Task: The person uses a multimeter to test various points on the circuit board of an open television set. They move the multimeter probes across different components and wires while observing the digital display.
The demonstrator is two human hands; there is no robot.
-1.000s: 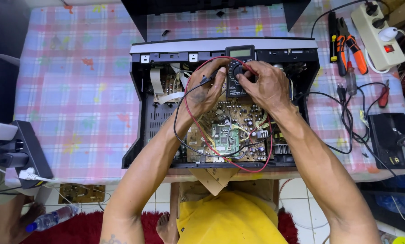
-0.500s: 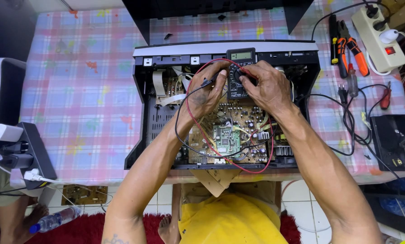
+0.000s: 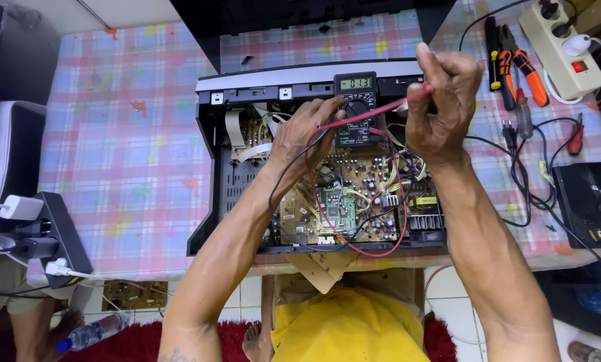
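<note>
Both hands are working over the opened black device (image 3: 233, 201). Left hand (image 3: 308, 137) is lying curled on the circuit board (image 3: 354, 198), covering what its fingertips are gripping; cannot tell. Right hand (image 3: 444, 107) is pinching one red probe (image 3: 374, 115), raised clear of the board. One meter (image 3: 356, 107) is sitting between them, lower edge partly hidden. Two wires, red and black, are looping below.

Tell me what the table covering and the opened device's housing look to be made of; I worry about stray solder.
The table covering looks like plastic or oilcloth sheeting: printed pastel checks, faint sheen, lying flat, though woven fabric cannot be ruled out. The device housing appears to be black moulded plastic with vent slots, matte. Its front strip is silver-grey, probably painted plastic.
</note>
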